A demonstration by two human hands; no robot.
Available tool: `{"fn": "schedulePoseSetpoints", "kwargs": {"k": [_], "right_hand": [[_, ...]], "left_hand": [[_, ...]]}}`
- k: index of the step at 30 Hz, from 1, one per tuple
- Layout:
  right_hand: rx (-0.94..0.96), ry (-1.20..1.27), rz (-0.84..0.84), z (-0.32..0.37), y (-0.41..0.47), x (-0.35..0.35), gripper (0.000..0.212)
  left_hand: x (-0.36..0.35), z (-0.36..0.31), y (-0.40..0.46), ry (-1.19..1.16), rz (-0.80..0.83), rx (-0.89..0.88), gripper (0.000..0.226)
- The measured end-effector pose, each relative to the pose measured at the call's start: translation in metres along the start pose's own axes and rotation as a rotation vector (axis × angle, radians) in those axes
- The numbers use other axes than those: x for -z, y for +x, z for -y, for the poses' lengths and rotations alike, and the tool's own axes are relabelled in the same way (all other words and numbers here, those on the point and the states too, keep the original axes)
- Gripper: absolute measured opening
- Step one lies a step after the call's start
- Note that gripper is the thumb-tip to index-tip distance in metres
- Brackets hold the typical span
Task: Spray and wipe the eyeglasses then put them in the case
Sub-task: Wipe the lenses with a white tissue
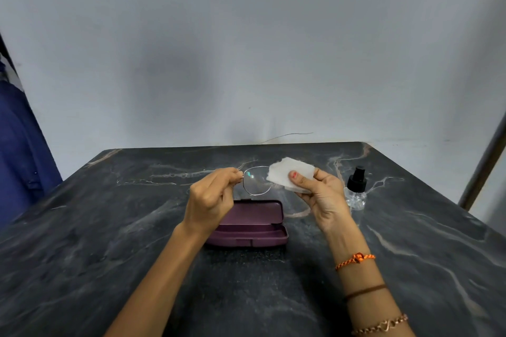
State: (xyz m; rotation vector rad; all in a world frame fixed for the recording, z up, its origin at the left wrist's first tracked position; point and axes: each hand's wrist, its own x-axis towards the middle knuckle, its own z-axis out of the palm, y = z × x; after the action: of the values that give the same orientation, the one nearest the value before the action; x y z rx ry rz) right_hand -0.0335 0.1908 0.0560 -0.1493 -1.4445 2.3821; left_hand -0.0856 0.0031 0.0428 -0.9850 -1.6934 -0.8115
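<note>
Thin-rimmed eyeglasses (pixel 256 180) are held up above the table. My left hand (pixel 212 197) pinches them at the left hinge. My right hand (pixel 319 191) grips a folded white cloth (pixel 287 172) that covers the right lens; the left lens is visible. Below the hands lies an open purple glasses case (pixel 252 223), partly hidden by my left hand. A small clear spray bottle (pixel 356 189) with a black pump top stands upright just right of my right hand.
The dark marbled table (pixel 137 227) runs back to a pale wall (pixel 246 63). Blue fabric (pixel 19 145) hangs at the far left. A slanted metal pole (pixel 482 167) stands at the right edge.
</note>
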Motion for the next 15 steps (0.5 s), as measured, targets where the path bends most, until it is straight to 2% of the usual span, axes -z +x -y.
{"fn": "schedulePoseSetpoints", "kwargs": {"k": [4, 11, 15], "right_hand": [[-0.013, 0.032, -0.010, 0.003, -0.001, -0.001, 0.017], [-0.147, 0.625, 0.027, -0.003, -0.005, -0.011, 0.029], [-0.090, 0.561, 0.030, -0.005, -0.006, -0.018, 0.014]], "left_hand": [[-0.002, 0.002, 0.000, -0.015, -0.039, 0.027, 0.027], [-0.002, 0.002, 0.000, -0.062, -0.005, 0.008, 0.018], [-0.001, 0.004, 0.001, -0.063, -0.001, -0.003, 0.019]]}}
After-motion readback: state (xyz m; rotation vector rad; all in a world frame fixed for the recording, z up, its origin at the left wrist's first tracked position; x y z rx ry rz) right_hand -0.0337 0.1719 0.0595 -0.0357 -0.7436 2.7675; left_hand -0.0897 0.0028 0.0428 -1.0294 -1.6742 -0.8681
